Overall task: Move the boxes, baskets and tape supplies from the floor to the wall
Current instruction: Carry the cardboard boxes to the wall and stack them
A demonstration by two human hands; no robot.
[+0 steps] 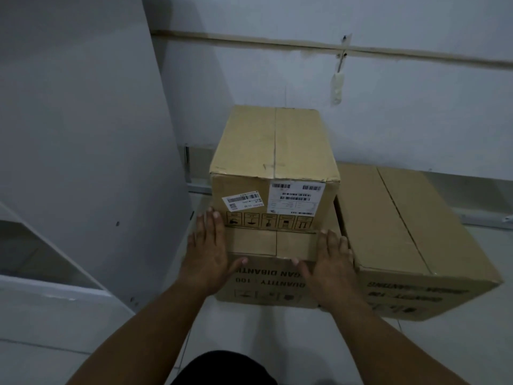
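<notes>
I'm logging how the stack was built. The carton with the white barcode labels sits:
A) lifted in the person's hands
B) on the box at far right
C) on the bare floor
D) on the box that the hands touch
D: the labelled carton rests on the lower box, which the left hand and right hand touch; the box at right carries nothing.

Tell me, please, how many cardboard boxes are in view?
3: a labelled box stacked on a lower box, and a third box beside them on the right. Others may be hidden behind them.
</notes>
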